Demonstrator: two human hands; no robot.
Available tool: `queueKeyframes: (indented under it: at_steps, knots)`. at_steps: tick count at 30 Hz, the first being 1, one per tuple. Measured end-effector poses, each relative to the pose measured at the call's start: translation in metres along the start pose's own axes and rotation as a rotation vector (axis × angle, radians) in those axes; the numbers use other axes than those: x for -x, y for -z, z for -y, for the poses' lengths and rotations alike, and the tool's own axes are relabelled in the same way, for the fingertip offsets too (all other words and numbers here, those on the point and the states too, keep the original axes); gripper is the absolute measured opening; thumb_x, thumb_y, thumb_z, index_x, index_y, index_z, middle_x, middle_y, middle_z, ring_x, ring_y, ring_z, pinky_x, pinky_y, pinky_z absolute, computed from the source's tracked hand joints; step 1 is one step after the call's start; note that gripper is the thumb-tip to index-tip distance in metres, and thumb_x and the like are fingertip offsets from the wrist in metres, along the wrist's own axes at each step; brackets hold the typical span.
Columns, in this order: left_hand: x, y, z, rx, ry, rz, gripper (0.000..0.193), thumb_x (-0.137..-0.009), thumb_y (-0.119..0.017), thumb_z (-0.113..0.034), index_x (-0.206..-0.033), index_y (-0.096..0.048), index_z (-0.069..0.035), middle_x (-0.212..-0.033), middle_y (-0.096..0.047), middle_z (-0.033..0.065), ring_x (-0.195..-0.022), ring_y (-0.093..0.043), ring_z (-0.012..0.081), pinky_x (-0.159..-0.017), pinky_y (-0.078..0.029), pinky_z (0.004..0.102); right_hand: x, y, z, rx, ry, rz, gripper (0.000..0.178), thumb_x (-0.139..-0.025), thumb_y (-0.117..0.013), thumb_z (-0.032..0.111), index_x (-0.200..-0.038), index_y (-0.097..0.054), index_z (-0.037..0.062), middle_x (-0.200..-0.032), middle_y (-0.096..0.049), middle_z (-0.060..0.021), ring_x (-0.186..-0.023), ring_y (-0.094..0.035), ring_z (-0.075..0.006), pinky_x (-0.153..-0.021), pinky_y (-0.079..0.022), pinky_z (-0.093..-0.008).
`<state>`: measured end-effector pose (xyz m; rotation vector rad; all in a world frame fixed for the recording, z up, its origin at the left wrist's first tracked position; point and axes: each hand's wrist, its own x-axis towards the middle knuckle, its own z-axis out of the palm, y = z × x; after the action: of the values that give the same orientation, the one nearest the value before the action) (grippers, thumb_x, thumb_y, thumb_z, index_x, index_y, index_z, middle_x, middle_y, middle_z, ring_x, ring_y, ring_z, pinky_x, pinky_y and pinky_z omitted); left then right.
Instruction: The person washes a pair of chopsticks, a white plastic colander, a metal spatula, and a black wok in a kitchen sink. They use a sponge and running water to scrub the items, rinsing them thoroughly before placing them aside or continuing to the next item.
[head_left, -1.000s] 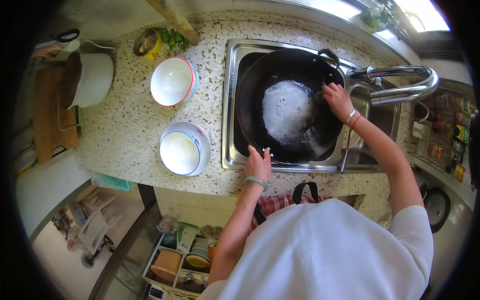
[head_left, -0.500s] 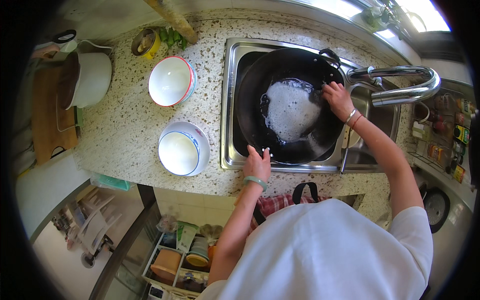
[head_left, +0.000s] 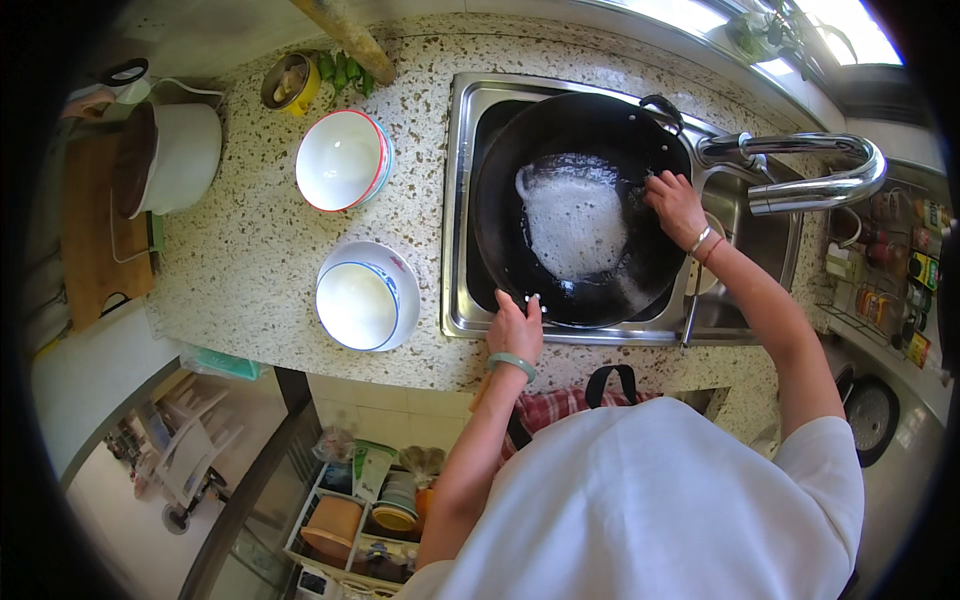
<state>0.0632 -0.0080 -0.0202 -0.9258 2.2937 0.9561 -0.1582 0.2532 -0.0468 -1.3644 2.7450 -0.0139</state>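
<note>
A large black wok sits in the left basin of the steel sink, with foamy, whitish water pooled in its bottom. My left hand is closed around the wok's near handle, a green bangle on its wrist. Inside the wok, against the right wall, my right hand has its fingers bunched together. Something small and greyish shows by those fingertips, too hidden to name. The wok's other handle stands free at the far right.
Stacked bowls, a red-rimmed one and a blue-rimmed one, stand left of the sink. A chrome faucet arches over the right basin. Green peppers and a yellow cup lie farther back. A spice rack is at right.
The foamy water has shifted slightly left within the wok and changed outline. My right hand has slid a little downward along the wall; my left hand stays at the handle.
</note>
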Motion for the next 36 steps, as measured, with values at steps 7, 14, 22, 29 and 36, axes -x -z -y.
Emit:
queueKeyframes:
  at_steps: [7,14,22,29,36]
  knots:
    - [0.0,0.0,-0.001,0.0,0.001,-0.005,0.053,-0.089,-0.058,-0.038,-0.119,-0.043,0.003,-0.091,-0.067,0.0247,-0.084,-0.064,0.0419,-0.073,-0.05,0.0501,-0.081,0.016,-0.013,0.095,0.019,-0.087,0.006,-0.074,-0.057,0.009,-0.078,-0.062,0.01,-0.094,-0.052,-0.0031,-0.094,-0.049,-0.0209,-0.078,-0.041,-0.0313]
    - [-0.01,-0.007,0.017,0.339,0.037,0.111,0.048,-0.089,-0.062,-0.036,-0.115,-0.047,0.002,-0.087,-0.067,0.0198,-0.071,-0.066,0.0328,-0.062,-0.052,0.042,0.011,-0.01,0.019,-0.036,-0.152,-0.054,0.006,-0.073,-0.058,0.008,-0.078,-0.061,0.0105,-0.092,-0.054,-0.0043,-0.086,-0.052,-0.024,-0.072,-0.044,-0.0356]
    - [-0.024,0.037,0.008,0.771,0.344,0.786,0.034,-0.09,-0.065,-0.036,-0.083,-0.056,-0.004,-0.068,-0.063,0.0102,-0.046,-0.056,0.0145,-0.041,-0.048,0.0289,0.0,-0.025,0.068,-0.262,-0.356,-0.272,0.009,-0.081,-0.061,0.01,-0.089,-0.061,0.0089,-0.097,-0.055,-0.0063,-0.088,-0.054,-0.0255,-0.074,-0.045,-0.0359]
    - [0.018,0.058,0.002,0.694,0.299,0.713,0.045,-0.095,-0.054,-0.037,-0.07,-0.057,0.001,-0.054,-0.055,0.0072,-0.04,-0.049,0.0133,-0.037,-0.041,0.0284,-0.009,-0.035,0.085,-0.277,-0.392,-0.37,0.008,-0.08,-0.058,0.008,-0.089,-0.059,0.0084,-0.096,-0.054,-0.0077,-0.089,-0.053,-0.026,-0.074,-0.043,-0.0363]
    - [0.05,0.08,0.0,0.703,0.251,0.529,0.029,-0.097,-0.051,-0.028,-0.084,-0.05,-0.003,-0.065,-0.058,0.0093,-0.042,-0.05,0.0131,-0.036,-0.041,0.0282,-0.017,-0.039,0.109,-0.401,-0.38,-0.438,0.012,-0.08,-0.056,0.005,-0.09,-0.06,0.0077,-0.098,-0.055,-0.0092,-0.091,-0.054,-0.0274,-0.076,-0.044,-0.0383]
